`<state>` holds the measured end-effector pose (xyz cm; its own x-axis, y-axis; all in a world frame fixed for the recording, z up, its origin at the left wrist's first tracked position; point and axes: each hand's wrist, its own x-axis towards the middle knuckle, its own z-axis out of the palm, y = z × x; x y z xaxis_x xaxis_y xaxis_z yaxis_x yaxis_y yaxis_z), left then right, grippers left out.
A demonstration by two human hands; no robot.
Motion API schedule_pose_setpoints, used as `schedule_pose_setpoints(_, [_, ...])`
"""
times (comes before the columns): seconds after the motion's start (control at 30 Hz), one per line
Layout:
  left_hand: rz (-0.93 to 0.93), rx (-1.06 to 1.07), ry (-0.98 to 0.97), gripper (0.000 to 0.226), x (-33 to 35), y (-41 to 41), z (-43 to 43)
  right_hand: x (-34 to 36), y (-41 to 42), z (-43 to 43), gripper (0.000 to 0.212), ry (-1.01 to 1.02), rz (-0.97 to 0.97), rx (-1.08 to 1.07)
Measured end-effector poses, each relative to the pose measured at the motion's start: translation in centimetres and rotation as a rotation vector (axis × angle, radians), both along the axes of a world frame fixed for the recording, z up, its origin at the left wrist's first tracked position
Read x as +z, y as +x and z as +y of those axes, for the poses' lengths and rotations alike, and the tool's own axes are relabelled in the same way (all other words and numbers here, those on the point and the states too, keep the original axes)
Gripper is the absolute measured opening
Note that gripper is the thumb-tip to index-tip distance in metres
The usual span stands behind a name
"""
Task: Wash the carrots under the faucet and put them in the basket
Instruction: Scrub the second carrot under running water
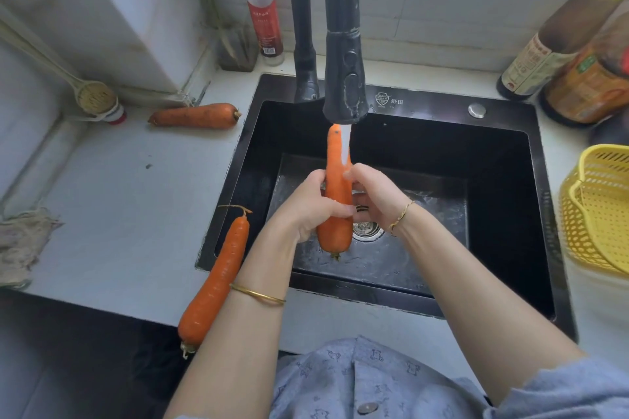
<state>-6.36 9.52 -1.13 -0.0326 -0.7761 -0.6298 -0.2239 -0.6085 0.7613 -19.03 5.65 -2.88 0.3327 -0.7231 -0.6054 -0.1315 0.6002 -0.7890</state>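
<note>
Blue-grey patterned shirt is filling the bottom edge, and both bare forearms are reaching forward from it over the sink. A gold bangle is sitting on the left forearm. Just beside that forearm, the near carrot is lying on the counter, its thick end hanging over the front edge and its thin tip resting on the sink's left rim.

Above the drain, the left hand is gripping the held carrot with fingers curled round its lower half. The right hand is clasping the upper half from the other side, thumb pressing on the carrot. This carrot is standing nearly upright, stem end down, tip up just under the faucet. Water is running down along the tip's right side and striking the right thumb.

The yellow basket is standing on the counter right of the sink, well apart from the hands; its inside is not showing fully.

The far carrot is lying flat on the counter left of the sink's back corner. A cloth is lying at the far left. A red-capped bottle is standing behind the faucet's left side.
</note>
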Motion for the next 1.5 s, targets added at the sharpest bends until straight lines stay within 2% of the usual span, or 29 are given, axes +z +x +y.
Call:
schedule_pose_setpoints(0.17, [-0.033, -0.040, -0.012, 0.073, 0.0, -0.5, 0.1, 0.0, 0.2, 0.0, 0.023, 0.038, 0.021, -0.057])
schedule_pose_setpoints(0.33, [-0.027, -0.021, -0.003, 0.071, -0.1, -0.3, 0.0, -0.5, -0.2, 0.2, 0.019, 0.046, -0.043, -0.007])
schedule_pose_setpoints(0.47, [-0.041, -0.039, -0.015, 0.072, -0.1, -0.7, 0.2, -0.3, 0.4, 0.1, 0.026, 0.033, 0.025, -0.072])
schedule_pose_setpoints(0.63, [-0.002, -0.002, 0.008, 0.070, -0.1, -0.1, 0.0, -0.6, -0.3, 0.1, 0.023, 0.057, -0.052, -0.022])
schedule_pose_setpoints(0.77, [0.007, -0.006, 0.012, 0.072, -0.1, -0.4, 0.1, -0.7, 0.0, -0.2, 0.031, 0.048, 0.002, -0.061])
schedule_pose_setpoints(0.9, [0.025, -0.007, 0.011, 0.072, -0.1, -0.2, -0.1, -0.7, -0.3, -0.2, 0.024, 0.035, -0.036, 0.000])
schedule_pose_setpoints(1.1, [0.040, -0.032, 0.006, 0.072, -0.1, -0.2, -0.1, -0.8, -0.4, -0.4, 0.043, 0.070, -0.038, -0.012])
schedule_pose_setpoints(1.23, [0.050, -0.032, 0.010, 0.074, -0.1, -0.2, 0.0, -1.0, -0.9, -0.4, 0.033, 0.088, -0.085, 0.001])
schedule_pose_setpoints(1.37, [0.049, -0.032, 0.009, 0.074, -0.1, -0.1, -0.1, -1.2, -0.4, -0.3, 0.039, 0.097, -0.031, -0.035])
schedule_pose_setpoints(1.5, [0.043, -0.031, 0.000, 0.073, -0.1, 0.2, -0.1, -1.4, -0.2, -0.3, 0.045, 0.140, -0.082, -0.012])
